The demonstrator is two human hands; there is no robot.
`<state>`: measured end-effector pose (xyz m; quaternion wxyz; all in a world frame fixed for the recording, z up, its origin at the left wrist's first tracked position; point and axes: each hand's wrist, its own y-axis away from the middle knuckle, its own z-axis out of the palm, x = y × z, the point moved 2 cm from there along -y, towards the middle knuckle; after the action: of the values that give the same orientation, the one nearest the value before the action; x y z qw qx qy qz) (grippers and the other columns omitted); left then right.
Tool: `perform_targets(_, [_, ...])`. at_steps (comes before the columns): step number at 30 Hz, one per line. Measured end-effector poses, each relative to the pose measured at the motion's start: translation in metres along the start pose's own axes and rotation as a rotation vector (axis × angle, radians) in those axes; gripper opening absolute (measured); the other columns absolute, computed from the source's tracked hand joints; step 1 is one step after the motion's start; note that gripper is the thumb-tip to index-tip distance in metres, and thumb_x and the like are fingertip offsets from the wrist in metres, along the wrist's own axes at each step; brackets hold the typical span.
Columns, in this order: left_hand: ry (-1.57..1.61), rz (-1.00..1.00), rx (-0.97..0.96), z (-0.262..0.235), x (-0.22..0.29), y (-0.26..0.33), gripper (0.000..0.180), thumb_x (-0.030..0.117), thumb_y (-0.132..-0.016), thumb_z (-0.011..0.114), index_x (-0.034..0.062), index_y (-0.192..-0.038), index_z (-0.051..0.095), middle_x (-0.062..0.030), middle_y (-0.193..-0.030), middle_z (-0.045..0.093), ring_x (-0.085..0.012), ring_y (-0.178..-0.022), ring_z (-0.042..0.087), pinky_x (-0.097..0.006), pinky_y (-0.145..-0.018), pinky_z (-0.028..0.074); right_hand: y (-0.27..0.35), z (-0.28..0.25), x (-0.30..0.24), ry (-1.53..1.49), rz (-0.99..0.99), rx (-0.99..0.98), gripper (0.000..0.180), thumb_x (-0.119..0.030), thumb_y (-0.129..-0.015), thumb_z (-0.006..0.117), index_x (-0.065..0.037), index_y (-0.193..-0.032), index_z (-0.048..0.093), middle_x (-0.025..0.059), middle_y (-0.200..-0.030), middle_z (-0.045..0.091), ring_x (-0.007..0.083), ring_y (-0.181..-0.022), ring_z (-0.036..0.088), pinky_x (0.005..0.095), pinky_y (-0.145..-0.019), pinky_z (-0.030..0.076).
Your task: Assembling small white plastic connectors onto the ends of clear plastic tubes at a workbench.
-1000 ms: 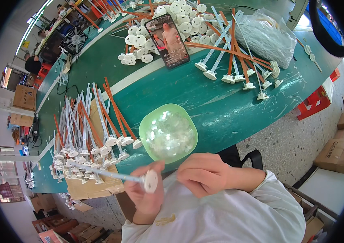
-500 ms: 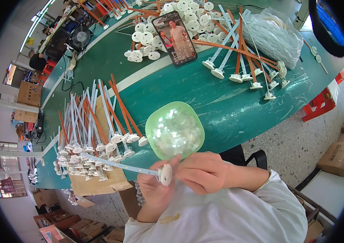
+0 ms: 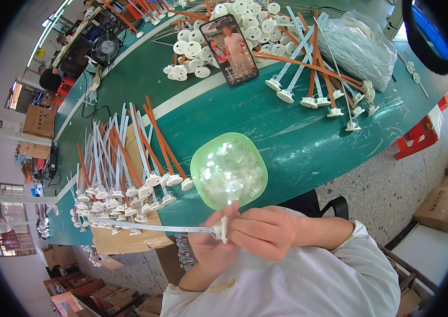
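Just in front of my chest, my left hand (image 3: 212, 254) is closed around a white round plastic cap (image 3: 224, 230) with a flexible LED strip (image 3: 163, 229) attached. The strip reaches out to the left over a cardboard sheet (image 3: 129, 240). My right hand (image 3: 264, 232) presses bent fingers against the cap's right side. Whatever small thing those fingertips may pinch is hidden. Right beyond my hands stands a light green bowl (image 3: 198, 179) filled with small clear, shiny pieces (image 3: 233, 169).
To the left lie many strips with white caps (image 3: 113, 195), some orange-backed. More capped strips (image 3: 313, 79) and a clear plastic bag (image 3: 358, 47) lie at the far right. A phone (image 3: 229, 50) leans on a heap of white discs (image 3: 192, 50). The table (image 3: 298, 153) is green.
The cap has turned more edge-on and shifted slightly right. The strip's free end has swung down toward the cardboard. Both hands remain close together at the cap.
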<state>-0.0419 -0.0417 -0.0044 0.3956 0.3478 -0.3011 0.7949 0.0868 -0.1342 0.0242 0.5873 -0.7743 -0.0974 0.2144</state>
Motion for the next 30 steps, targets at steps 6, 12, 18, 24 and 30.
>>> perform_targets(6, [-0.096,0.053,0.001,0.001,0.007,-0.002,0.057,0.007,-0.088,0.071,-0.0055,-0.138,0.047,-0.0238,-0.139,0.053,-0.0436,-0.133,0.045,-0.056,-0.112,0.035,0.002,0.001,-0.001,0.015,0.048,-0.008,0.019,0.004,-0.069,0.067,0.006,-0.088,0.066,0.0149,-0.085,0.068,0.0197,-0.062,0.064,0.0253,-0.049,0.052])
perform_targets(12, [-0.098,0.030,-0.008,0.006,0.011,-0.011,0.050,0.005,-0.092,0.063,-0.0054,-0.137,0.048,-0.0263,-0.135,0.055,-0.0443,-0.128,0.050,-0.058,-0.111,0.034,0.002,-0.002,0.002,-0.089,0.116,0.069,0.022,0.005,-0.064,0.069,0.005,-0.086,0.067,0.0138,-0.083,0.069,0.0189,-0.061,0.066,0.0253,-0.049,0.053])
perform_targets(18, [-0.181,-0.057,-0.081,0.005,0.009,-0.016,0.046,0.001,-0.091,0.062,-0.0013,-0.136,0.051,-0.0277,-0.136,0.053,-0.0456,-0.127,0.051,-0.058,-0.109,0.037,0.006,-0.003,-0.003,-0.013,0.129,0.029,0.024,0.007,-0.067,0.066,0.007,-0.091,0.065,0.0154,-0.090,0.067,0.0230,-0.067,0.066,0.0295,-0.054,0.056])
perform_targets(24, [-0.294,0.078,-0.067,0.004,0.014,-0.032,0.043,-0.002,-0.087,0.063,-0.0067,-0.129,0.056,-0.0238,-0.127,0.061,-0.0378,-0.121,0.058,-0.048,-0.106,0.042,-0.003,-0.013,0.012,0.007,0.142,-0.122,0.023,0.002,-0.069,0.068,0.004,-0.091,0.067,0.0144,-0.090,0.068,0.0232,-0.069,0.068,0.0303,-0.056,0.057])
perform_targets(30, [-1.232,-0.058,0.128,-0.042,0.086,-0.061,0.030,0.014,-0.096,0.058,-0.0095,-0.114,0.063,-0.0178,-0.102,0.070,-0.0231,-0.095,0.066,-0.036,-0.085,0.050,-0.017,-0.094,0.089,0.486,0.243,-0.267,0.019,-0.001,-0.075,0.069,-0.004,-0.093,0.068,0.0102,-0.095,0.070,0.0287,-0.080,0.068,0.0378,-0.069,0.055])
